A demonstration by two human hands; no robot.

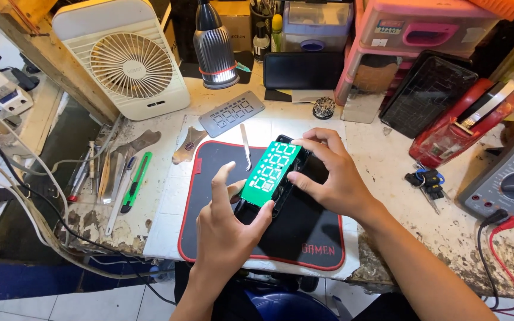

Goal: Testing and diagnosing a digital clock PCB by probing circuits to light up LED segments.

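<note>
Board: green circuit board (270, 173) with white digit outlines, lying on a black case (285, 189) over the black mat (304, 232), mid worktop (388, 160).
Long axis: runs from near-left to far-right, tilted away from the person.
Left hand (227, 229): at the board's near end; thumb against the lower edge, forefinger raised beside the left long edge. Narrow span, pinching board and case from below.
Right hand (334, 178): at the far-right side; fingers curl over the top corner, thumb presses the right long edge. Narrow span, holding board and case.
Nearer hand: both touching; left takes the near end, right the far end, so the hands face each other along the long axis.
Tweezers (245, 145): on the worktop just beyond the mat's far edge, left of the board, apart from both hands.
Stencil (232, 113): grey plate with digit cut-outs, further back.
Lamp (214, 50): lights the area behind the board.
Multimeter (510, 184): far right, untouched.
</note>
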